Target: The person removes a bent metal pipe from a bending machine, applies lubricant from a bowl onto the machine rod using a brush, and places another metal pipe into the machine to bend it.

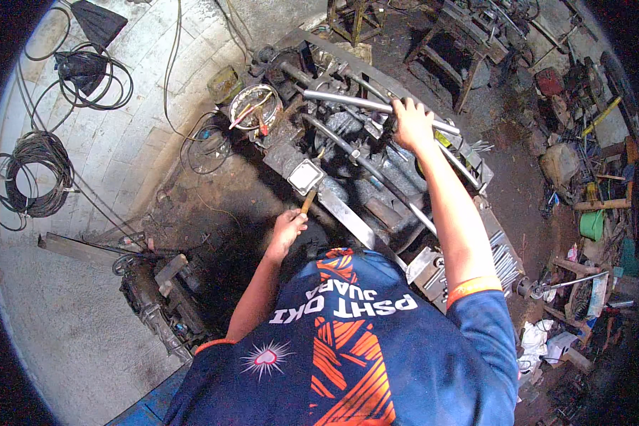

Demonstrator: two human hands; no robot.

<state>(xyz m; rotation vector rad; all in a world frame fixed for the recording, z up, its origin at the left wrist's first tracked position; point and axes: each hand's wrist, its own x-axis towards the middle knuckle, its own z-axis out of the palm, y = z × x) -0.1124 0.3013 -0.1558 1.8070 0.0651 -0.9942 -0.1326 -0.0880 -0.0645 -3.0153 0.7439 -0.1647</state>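
Note:
My left hand (288,231) is closed round a tool's short wooden handle (308,201). Its upper end reaches a small pale rectangular tray (305,176) on the near left corner of a greasy machine (348,131); the kind of tool cannot be made out. Stretched over the machine, my right hand (413,124) has its fingers curled over a silver metal rod (348,101). The palm side is hidden. A longer dark bar (369,167) runs slantwise across the machine, nearer to me than the silver rod.
A round container (255,106) with brushes or sticks stands at the machine's left end. Several thin metal rods (500,263) lie at its near right end. Coiled cable (35,174) hangs on the left wall. Clutter and a green container (591,224) line the right side.

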